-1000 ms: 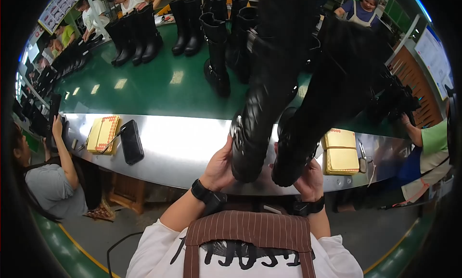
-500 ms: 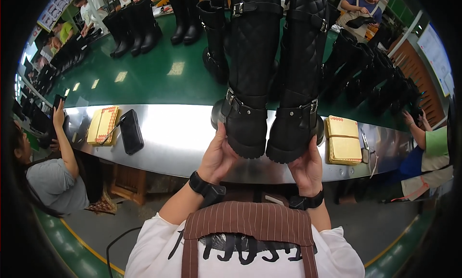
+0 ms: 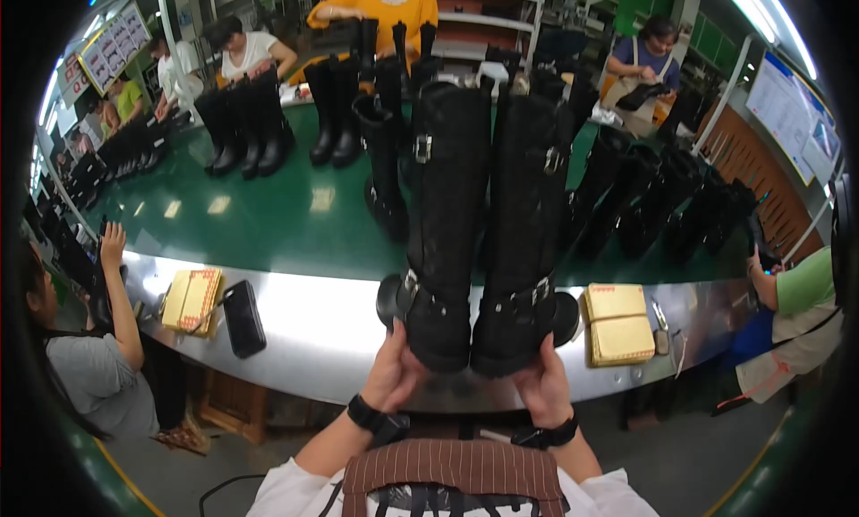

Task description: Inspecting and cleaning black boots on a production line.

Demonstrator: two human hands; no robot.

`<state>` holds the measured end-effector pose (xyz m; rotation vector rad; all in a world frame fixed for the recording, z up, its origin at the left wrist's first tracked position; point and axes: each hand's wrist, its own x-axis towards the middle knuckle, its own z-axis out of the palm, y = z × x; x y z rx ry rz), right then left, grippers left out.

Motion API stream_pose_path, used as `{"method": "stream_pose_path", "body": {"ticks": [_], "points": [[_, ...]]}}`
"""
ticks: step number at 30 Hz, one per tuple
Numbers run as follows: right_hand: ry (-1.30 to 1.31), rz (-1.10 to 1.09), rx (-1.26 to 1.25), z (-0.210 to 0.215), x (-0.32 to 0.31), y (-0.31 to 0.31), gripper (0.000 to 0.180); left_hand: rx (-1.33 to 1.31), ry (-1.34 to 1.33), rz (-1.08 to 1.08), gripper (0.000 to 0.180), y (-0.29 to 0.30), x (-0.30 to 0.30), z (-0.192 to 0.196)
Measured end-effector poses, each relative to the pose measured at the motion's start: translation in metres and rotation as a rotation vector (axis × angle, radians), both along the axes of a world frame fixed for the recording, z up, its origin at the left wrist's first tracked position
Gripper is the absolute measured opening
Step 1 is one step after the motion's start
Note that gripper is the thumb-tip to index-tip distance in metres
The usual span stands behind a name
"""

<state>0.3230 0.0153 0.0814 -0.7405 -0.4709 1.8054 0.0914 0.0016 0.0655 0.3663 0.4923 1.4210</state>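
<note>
Two tall black boots stand upright side by side in front of me, heels toward me, with buckled straps at ankle and top. My left hand (image 3: pixel 394 372) grips the left boot (image 3: pixel 442 222) low at its heel and sole, thumb up along the side. Around the sole of the right boot (image 3: pixel 521 222) my right hand (image 3: pixel 544 385) is closed the same way. Both boots are over the metal strip (image 3: pixel 295 329) at the bench's near edge; whether their soles touch it I cannot tell. The fingers under the soles are partly hidden.
Yellow paper stacks lie left (image 3: pixel 190 300) and right (image 3: pixel 619 325) of the boots. A black phone (image 3: pixel 244 318) is beside the left stack, a small cutter (image 3: pixel 660 317) beside the right. More black boots (image 3: pixel 385 173) stand on the green bench (image 3: pixel 277 222). Co-workers are around it.
The view has tilted up, so the bench and boots sit lower and more of the room shows. Both hands keep their hold on the boots.
</note>
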Motion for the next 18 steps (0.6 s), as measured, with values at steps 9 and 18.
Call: {"method": "stream_pose_path", "body": {"ticks": [9,18], "points": [[0.038,-0.012,0.101,-0.013,0.004,-0.003,0.055,0.008,0.007,0.023,0.062,0.000,0.002,-0.005],[-0.016,-0.020,0.133,-0.004,0.002,-0.003,0.054,-0.021,0.006,0.007,0.062,0.000,0.004,-0.001]]}}
